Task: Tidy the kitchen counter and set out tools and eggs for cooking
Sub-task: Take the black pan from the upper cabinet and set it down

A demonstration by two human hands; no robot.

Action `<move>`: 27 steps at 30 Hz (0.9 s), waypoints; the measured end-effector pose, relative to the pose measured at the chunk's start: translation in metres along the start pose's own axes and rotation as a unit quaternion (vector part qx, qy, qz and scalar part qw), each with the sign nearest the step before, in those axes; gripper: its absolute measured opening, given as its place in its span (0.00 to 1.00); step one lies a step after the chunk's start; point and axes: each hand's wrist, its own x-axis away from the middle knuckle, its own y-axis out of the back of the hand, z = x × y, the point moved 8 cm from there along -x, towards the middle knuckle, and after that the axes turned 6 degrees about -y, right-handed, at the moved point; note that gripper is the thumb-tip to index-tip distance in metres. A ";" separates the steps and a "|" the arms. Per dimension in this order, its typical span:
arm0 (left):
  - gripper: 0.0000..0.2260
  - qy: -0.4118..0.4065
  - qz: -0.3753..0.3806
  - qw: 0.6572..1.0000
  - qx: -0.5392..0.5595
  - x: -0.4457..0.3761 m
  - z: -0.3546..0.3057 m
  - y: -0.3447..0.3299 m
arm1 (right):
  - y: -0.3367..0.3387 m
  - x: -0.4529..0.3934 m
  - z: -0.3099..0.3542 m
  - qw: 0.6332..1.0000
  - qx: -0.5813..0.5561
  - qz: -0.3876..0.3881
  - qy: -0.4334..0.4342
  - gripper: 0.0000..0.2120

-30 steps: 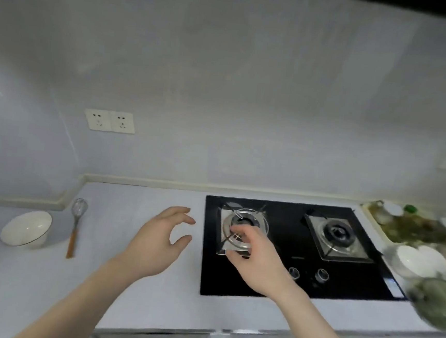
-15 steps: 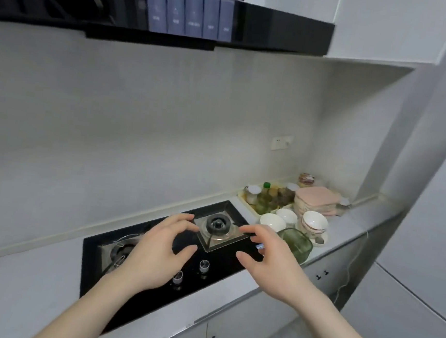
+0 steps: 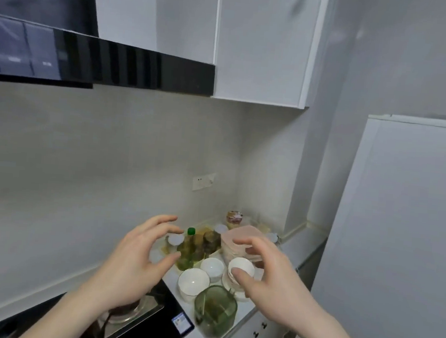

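Note:
My left hand (image 3: 138,258) and my right hand (image 3: 269,278) hover side by side above the right end of the counter, fingers loosely curved, holding nothing. Below and between them stand white bowls (image 3: 193,280) (image 3: 212,267), a stack of small white bowls (image 3: 240,268) by my right thumb, and a green glass container (image 3: 215,311) holding thin sticks. Behind them a tray carries a green-capped oil bottle (image 3: 188,246) and several jars (image 3: 210,242). A pink stack of dishes (image 3: 240,236) sits in the corner. No eggs are in view.
The black gas hob (image 3: 173,323) lies at lower left, partly under my left wrist. A range hood (image 3: 96,60) and white wall cupboard (image 3: 262,43) hang overhead. A tall white fridge (image 3: 404,238) stands at the right. Counter cupboard doors (image 3: 259,331) sit below.
The view has swung from the left counter and hob to the right corner. Both hands moved right with it, from above the hob to above the bowls and jars.

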 end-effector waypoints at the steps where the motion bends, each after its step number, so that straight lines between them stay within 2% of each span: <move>1: 0.14 -0.008 -0.002 1.000 0.002 -0.018 -0.005 -0.005 | 0.013 -0.011 -0.006 1.000 0.004 -0.006 0.003 0.19; 6: 0.15 -0.062 -0.020 0.998 -0.017 -0.111 -0.041 -0.032 | 0.081 -0.061 -0.045 0.997 0.004 -0.078 0.024 0.19; 14: 0.15 -0.126 -0.044 0.989 -0.065 -0.205 -0.088 -0.058 | 0.155 -0.132 -0.093 0.991 -0.022 -0.112 0.066 0.20; 21: 0.16 -0.106 -0.081 0.982 -0.134 -0.261 -0.112 -0.079 | 0.199 -0.217 -0.107 0.982 -0.075 -0.084 0.150 0.18; 27: 0.18 -0.042 -0.108 0.978 -0.171 -0.321 -0.126 -0.094 | 0.231 -0.287 -0.114 0.966 -0.153 -0.067 0.199 0.17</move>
